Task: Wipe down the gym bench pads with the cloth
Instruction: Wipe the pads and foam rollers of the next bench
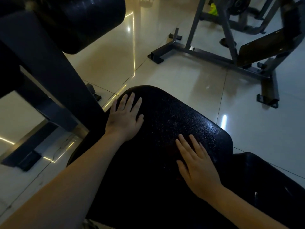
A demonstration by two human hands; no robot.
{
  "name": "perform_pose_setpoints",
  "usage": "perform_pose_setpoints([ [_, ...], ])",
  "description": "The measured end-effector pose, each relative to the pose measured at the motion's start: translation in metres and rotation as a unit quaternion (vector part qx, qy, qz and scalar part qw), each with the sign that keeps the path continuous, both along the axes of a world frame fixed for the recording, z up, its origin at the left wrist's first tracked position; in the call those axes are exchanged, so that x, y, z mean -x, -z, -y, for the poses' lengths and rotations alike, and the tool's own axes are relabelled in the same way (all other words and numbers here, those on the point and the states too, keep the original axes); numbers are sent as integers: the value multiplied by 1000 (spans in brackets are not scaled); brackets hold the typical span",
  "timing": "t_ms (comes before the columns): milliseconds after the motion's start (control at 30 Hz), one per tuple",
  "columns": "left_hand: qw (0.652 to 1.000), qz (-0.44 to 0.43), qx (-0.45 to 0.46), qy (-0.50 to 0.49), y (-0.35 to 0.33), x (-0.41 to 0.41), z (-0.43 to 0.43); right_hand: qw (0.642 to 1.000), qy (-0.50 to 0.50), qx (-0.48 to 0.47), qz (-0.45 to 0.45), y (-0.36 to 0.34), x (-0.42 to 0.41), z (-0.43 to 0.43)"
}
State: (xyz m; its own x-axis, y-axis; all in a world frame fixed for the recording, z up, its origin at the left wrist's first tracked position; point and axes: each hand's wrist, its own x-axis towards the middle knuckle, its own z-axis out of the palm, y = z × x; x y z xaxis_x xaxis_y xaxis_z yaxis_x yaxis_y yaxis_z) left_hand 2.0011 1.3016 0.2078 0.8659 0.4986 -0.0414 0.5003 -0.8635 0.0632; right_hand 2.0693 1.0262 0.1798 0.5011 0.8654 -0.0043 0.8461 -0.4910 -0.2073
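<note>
A black textured bench pad (173, 113) fills the lower middle of the head view, and light glints off its right side. My left hand (123, 118) lies flat on the pad's far left corner, fingers apart, holding nothing. My right hand (194, 166) lies flat nearer to me on the right half, fingers spread. A faint dark reddish patch (173, 150) shows on the pad beside and under that hand; in this dim light I cannot tell whether it is the cloth. A second black pad (264, 179) adjoins at the lower right.
A dark steel frame (49, 71) with a black roller pad (92, 19) rises close on the left. Another grey-framed bench (264, 45) stands on the glossy tiled floor at the upper right, with a yellow-green object (213, 9) behind it.
</note>
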Motion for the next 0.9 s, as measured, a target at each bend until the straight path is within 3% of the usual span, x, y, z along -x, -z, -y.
perform_pose_setpoints([
  [300, 1000, -5, -9, -4, 3, -2, -1, 999, 42, -16, 1, -20, -85, -173],
  [433, 1000, -6, 2, -2, 1, -1, -2, 998, 67, -4, 0, -26, -104, -208],
  [567, 1000, 0, 0, -3, 1, 0, -1, 997, 74, -24, -12, -28, -89, -194],
  [900, 1000, 14, -2, -4, 6, -1, -1, 1000, 14, 5, 6, -4, -4, -45],
])
